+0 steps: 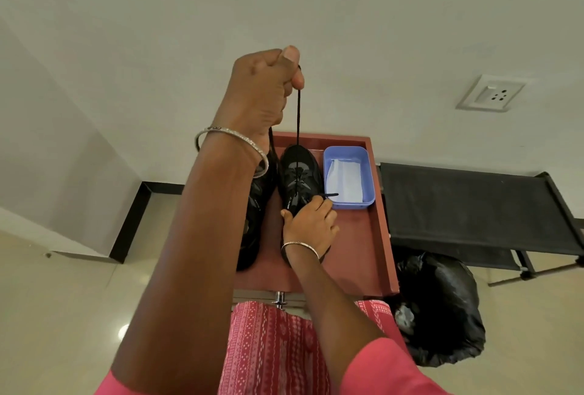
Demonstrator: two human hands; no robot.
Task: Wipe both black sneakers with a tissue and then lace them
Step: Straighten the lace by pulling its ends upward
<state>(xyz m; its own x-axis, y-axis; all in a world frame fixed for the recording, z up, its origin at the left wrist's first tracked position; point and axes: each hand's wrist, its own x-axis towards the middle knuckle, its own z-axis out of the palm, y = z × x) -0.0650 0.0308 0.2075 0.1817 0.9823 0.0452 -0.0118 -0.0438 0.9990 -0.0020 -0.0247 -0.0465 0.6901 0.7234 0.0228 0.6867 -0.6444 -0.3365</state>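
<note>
Standing on a red table, two sneakers.

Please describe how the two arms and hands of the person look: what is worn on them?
Both forearms are bare. The left hand has a thin silver bangle at the wrist. The right hand has a similar thin silver bangle at its wrist. Short pink sleeves show at the bottom edge of the picture. No rings or watch can be seen.
</note>
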